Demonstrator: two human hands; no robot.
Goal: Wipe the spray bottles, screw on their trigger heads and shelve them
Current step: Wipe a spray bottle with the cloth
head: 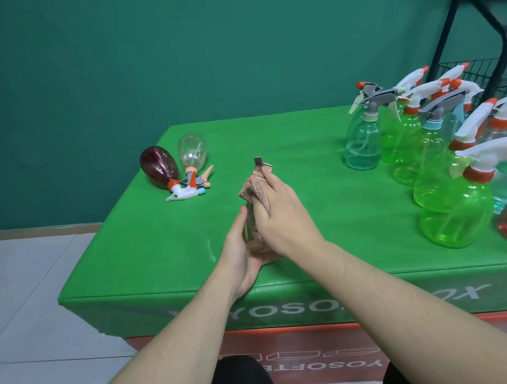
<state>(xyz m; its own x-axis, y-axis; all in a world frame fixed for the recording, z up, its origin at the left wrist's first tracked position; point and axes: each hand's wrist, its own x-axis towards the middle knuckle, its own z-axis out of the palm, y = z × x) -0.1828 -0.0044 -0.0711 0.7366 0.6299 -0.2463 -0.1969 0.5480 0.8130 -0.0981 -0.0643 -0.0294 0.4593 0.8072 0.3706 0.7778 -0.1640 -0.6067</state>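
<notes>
Toward the tabletop's far left corner lie a maroon bottle and a clear bottle. Near the front edge, the left hand cradles a held bottle; the right hand grips a cloth against it. Assembled bottles stand along the right edge.

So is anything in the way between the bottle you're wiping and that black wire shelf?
Yes. The bottle in the hands sits mid-table, and the wire shelf is at the far right. The crowd of standing spray bottles fills the table's right side between them, so it would have to go over them.
</notes>
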